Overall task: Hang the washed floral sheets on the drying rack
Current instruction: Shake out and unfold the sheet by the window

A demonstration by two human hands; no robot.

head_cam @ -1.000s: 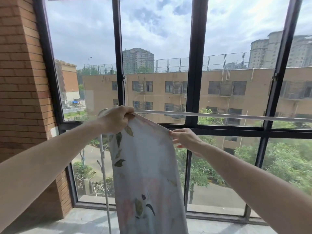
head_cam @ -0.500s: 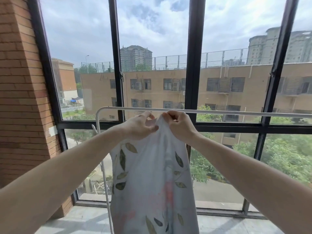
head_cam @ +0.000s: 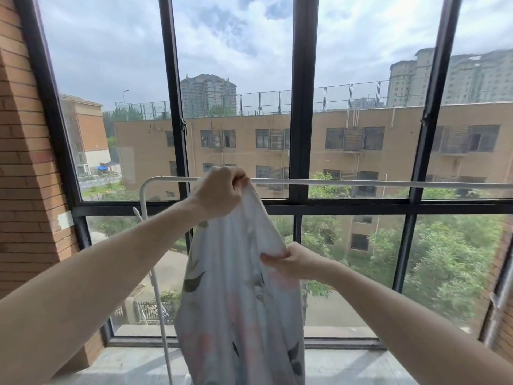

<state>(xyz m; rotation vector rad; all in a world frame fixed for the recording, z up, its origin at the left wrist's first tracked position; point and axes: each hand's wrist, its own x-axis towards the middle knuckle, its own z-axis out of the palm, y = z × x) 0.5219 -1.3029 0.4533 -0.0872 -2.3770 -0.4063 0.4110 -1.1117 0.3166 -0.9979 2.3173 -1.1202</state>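
Change: half a second ago both hands pinched the sheet together at the top rail; now the right hand (head_cam: 295,263) has dropped well below the rail and out to the right, drawing one edge down, while the left hand (head_cam: 219,193) stays up at the rail.
Left hand: fingers (head_cam: 241,177) curled tight on a bunched corner of the floral sheet (head_cam: 238,295), right at the white top bar of the drying rack (head_cam: 361,183).
Right hand: fingers together, pinching the sheet's right edge between thumb and fingertips.
Sheet: white with dark leaves and faint pink blooms; it hangs from the left hand in front of the rail and falls past the bottom of the view. Whether any of it lies over the bar, I cannot tell.
Rack: the bar runs level across the window; its left upright bends down beside the sheet.
Surroundings: black-framed window (head_cam: 302,107), brick wall (head_cam: 25,162) at left, tan building (head_cam: 361,151) and trees outside.
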